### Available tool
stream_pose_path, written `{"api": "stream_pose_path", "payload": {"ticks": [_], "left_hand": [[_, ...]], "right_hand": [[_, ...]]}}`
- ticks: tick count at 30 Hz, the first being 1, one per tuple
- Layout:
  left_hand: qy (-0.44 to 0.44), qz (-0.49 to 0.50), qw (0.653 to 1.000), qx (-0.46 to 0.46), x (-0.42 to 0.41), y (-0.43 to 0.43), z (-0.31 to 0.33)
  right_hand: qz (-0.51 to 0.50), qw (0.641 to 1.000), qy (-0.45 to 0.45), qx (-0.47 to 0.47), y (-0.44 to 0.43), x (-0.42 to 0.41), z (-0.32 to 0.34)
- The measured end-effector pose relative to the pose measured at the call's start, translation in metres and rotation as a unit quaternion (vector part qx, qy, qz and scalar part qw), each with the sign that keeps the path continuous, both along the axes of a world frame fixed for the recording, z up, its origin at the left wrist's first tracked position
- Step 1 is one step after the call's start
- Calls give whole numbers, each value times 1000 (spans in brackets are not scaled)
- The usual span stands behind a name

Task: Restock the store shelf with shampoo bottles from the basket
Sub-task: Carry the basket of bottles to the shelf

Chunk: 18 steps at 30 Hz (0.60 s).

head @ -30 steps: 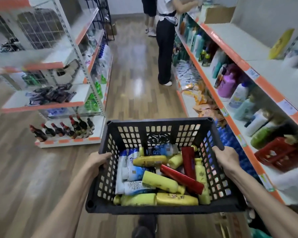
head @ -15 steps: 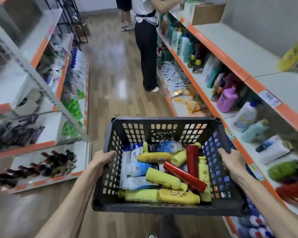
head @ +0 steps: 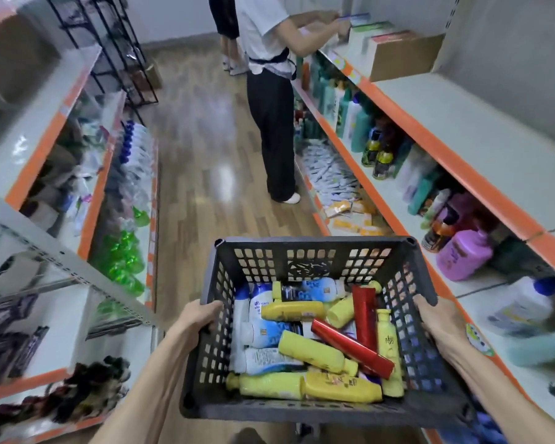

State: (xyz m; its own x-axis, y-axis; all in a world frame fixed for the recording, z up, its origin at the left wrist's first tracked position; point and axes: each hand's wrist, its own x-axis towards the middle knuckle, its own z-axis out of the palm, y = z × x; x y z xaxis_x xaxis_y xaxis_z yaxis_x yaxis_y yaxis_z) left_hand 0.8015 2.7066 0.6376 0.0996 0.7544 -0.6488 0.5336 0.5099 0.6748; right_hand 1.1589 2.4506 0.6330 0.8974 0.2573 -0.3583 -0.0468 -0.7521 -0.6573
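Both hands on the dark slatted basket (head: 314, 408), carried in the aisle at about waist height. Left hand (head: 195, 318) curled over the left rim, fingers hooked inside the wall; right hand (head: 440, 322) wrapped over the right rim the same way. Basket holds a loose pile of shampoo bottles lying on their sides: yellow bottles (head: 313, 350) across the middle and front, two red bottles (head: 350, 349) crossing on the right, white-and-blue bottles (head: 263, 331) stacked along the left. Store shelf (head: 481, 187) with orange edging runs along the right, just beside the basket; a purple jug (head: 462, 254) sits on its middle tier among blurred bottles. Second shelf unit (head: 45, 149) on the left with green bottles (head: 125, 261). Another person (head: 269, 91) stands ahead, reaching onto the right shelf near a cardboard box (head: 404, 56).
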Motion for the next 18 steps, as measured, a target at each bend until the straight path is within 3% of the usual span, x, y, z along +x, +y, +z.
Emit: {"api": "stream_pose_path", "payload": {"ticks": [10, 18], "left_hand": [[13, -71, 997, 2, 84, 158, 1], [15, -192, 981, -22, 166, 276, -27]], "right_hand": [[-74, 997, -2, 31, 103, 37, 2], [-224, 974, 14, -37, 140, 14, -14]]}}
